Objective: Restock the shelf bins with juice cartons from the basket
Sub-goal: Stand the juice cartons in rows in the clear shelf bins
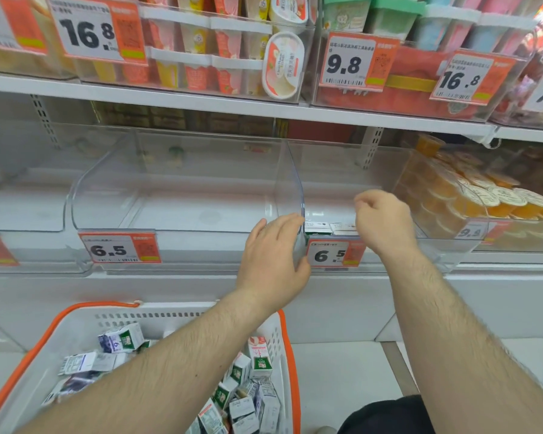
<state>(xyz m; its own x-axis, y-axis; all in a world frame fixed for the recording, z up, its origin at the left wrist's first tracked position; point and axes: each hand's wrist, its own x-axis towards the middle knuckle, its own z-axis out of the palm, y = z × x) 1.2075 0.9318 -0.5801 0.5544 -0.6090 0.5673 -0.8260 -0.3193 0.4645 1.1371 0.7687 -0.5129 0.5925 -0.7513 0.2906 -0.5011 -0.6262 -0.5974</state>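
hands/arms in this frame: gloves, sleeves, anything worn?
Both are bare. The left hand and right hand show no gloves and no rings that can be made out; neither wrist has a watch or band. Both forearms are uncovered and hairy, with no sleeve in view. A dark garment shows at the bottom edge.

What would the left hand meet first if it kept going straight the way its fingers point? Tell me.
Probably the clear divider wall between the two bins: the left hand already has its fingertips at that wall's front edge. Depth is hard to judge.
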